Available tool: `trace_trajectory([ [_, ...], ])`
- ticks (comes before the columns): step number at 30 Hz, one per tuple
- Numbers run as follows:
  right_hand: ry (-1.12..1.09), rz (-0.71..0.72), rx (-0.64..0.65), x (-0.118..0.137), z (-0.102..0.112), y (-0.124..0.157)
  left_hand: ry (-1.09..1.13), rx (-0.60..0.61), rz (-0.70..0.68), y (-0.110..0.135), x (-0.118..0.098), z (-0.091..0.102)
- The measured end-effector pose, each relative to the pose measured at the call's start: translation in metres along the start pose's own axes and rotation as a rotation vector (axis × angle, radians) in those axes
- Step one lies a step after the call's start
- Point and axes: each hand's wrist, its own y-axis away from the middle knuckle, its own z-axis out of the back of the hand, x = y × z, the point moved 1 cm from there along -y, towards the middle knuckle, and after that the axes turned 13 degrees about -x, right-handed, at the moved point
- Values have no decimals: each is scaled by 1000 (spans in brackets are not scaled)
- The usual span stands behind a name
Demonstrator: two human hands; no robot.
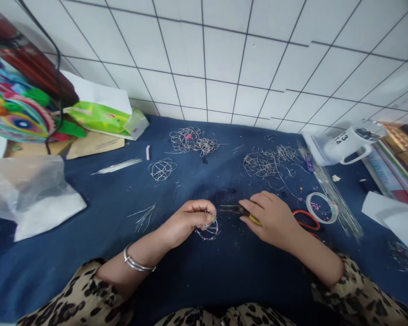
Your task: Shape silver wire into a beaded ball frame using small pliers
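Between the thumb and fingers of my left hand [190, 222] is a small round wire frame [209, 233] dotted with pink beads. My right hand [270, 219] is closed around pliers with a yellow grip [255, 219]. The dark jaws of the pliers point left toward the wire frame, a short gap apart from it. A fine wire seems to lie at the jaw tips, but I cannot tell whether they hold it. Beyond my left hand lies another round wire frame [162, 170], and a few cut wires [146, 217] rest left of my wrist.
Tangled wire heaps [270, 160] and a wire pile with a pink bit [190, 138] lie toward the tiled wall. At right are red-handled scissors [306, 219], a clear ring dish of pink beads [322, 208], long straight wires [333, 197] and a white mug [350, 145]. A plastic bag [30, 194] lies left.
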Motion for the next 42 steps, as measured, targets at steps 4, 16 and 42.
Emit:
trace_trajectory([
  [4,-95,-7,13,2,6,5,-7,1,-8,0,0,0],
  [16,-94,19,-13,10,3,6,-64,-8,-24,1,-1,-2],
  [42,-93,-90,35,19,-2,14,-217,-49,-96,3,-2,-5],
])
